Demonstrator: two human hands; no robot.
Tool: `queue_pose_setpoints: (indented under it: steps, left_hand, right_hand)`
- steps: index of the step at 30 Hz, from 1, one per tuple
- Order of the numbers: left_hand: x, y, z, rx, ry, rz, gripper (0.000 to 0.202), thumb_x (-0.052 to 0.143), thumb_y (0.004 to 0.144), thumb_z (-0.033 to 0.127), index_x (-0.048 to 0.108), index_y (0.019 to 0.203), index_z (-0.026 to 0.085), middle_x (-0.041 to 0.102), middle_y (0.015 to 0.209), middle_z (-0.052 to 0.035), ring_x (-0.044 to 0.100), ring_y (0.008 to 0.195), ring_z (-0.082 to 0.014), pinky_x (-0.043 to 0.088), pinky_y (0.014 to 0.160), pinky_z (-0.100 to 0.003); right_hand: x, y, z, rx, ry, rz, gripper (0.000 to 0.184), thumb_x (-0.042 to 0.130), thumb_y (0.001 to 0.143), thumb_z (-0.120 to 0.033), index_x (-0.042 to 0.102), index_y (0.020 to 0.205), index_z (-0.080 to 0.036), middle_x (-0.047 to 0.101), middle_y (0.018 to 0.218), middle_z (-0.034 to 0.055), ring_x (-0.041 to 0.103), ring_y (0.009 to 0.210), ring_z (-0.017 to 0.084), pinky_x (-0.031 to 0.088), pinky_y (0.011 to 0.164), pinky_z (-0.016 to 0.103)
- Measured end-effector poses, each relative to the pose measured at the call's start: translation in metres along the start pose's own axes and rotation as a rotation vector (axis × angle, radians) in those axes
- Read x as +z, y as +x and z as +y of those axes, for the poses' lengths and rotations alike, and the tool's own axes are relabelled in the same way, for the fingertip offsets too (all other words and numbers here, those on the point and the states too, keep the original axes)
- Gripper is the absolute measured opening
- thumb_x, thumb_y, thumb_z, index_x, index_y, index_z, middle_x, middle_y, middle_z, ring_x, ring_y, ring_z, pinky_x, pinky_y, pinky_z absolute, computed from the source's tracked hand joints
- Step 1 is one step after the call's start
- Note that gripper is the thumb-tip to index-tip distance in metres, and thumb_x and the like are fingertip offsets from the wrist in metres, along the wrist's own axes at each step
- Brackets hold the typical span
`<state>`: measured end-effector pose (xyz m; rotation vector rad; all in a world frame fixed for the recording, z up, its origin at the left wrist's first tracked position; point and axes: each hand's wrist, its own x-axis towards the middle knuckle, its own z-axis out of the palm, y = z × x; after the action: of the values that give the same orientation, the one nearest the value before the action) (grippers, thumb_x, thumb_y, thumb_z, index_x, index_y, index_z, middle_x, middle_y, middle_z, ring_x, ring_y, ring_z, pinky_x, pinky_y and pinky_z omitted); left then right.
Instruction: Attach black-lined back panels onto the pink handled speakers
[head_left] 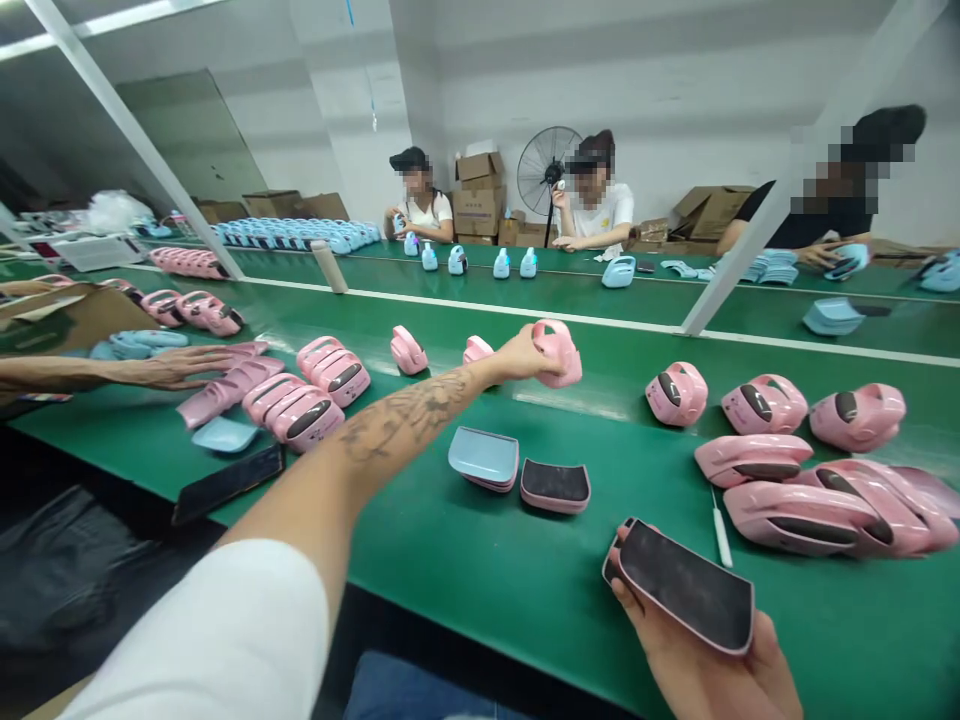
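My left hand (521, 357) reaches out over the green table, its fingers closed on a pink plastic shell (557, 353) with a loop handle. Behind that wrist, another pink shell (478, 349) is partly hidden. In my right hand (705, 650), at the lower right, are curved pink panels with dark pads (686, 585), one over the other. Between my hands, a light blue panel (484, 455) rests on pink ones. Beside it lies a pink panel with a dark pad (555, 484). A white-handled tool (721, 535) lies beyond my right hand.
Pink shells stand on the right (825, 500) and left (300, 410). Another person's hand (176, 368) touches pink parts (229, 390) at left. A dark phone-like slab (229, 483) lies near the edge. White posts (720, 250) rise from the table; several people work across it.
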<state>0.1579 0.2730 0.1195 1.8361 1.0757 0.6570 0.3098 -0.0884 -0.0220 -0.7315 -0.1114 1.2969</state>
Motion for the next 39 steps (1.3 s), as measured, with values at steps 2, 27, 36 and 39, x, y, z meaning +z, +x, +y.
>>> queue_pose_setpoints:
  steps: [2,27,36,39]
  left_hand:
    - [-0.022,-0.044,0.005,0.055,-0.102,0.003,0.117,0.095,0.065,0.041,0.032,0.161,0.017,0.062,0.147,-0.0198,0.062,0.133,-0.0357,0.051,0.110,-0.045]
    - [0.074,-0.360,-0.095,-0.079,-1.061,0.032,0.094,0.094,0.078,0.034,0.048,0.159,0.031,0.064,0.149,-0.0155,0.066,0.132,-0.0388,0.060,0.105,-0.047]
    - [0.078,-0.355,-0.091,-0.187,-1.097,0.091,0.080,0.095,0.072,0.033,0.060,0.143,0.025,0.074,0.126,-0.0110,0.073,0.113,-0.0315,0.062,0.093,-0.039]
    - [0.075,-0.352,-0.094,-0.228,-1.167,0.033,0.073,0.091,0.075,0.036,0.061,0.140,0.022,0.075,0.123,-0.0126,0.073,0.109,-0.0314,0.061,0.092,-0.040]
  right_hand:
    - [-0.002,-0.003,0.005,0.014,-0.022,-0.029,0.081,0.047,0.094,-0.083,0.062,0.152,-0.029,0.055,0.164,0.0156,0.055,0.148,0.046,0.041,0.122,0.076]
    - [0.082,-0.048,0.093,-0.097,-1.268,-0.324,0.121,0.075,0.064,-0.094,0.044,0.159,-0.025,0.047,0.164,0.0173,0.048,0.149,0.041,0.040,0.126,0.059]
    - [0.071,-0.054,0.081,-0.116,-1.349,-0.467,0.109,0.076,0.078,-0.082,0.037,0.164,-0.029,0.043,0.168,0.0162,0.044,0.154,0.038,0.039,0.128,0.058]
    - [0.069,-0.047,0.062,-0.237,-1.509,-0.589,0.086,0.080,0.087,-0.064,0.047,0.161,-0.035,0.039,0.171,0.0130,0.039,0.157,0.039,0.035,0.128,0.065]
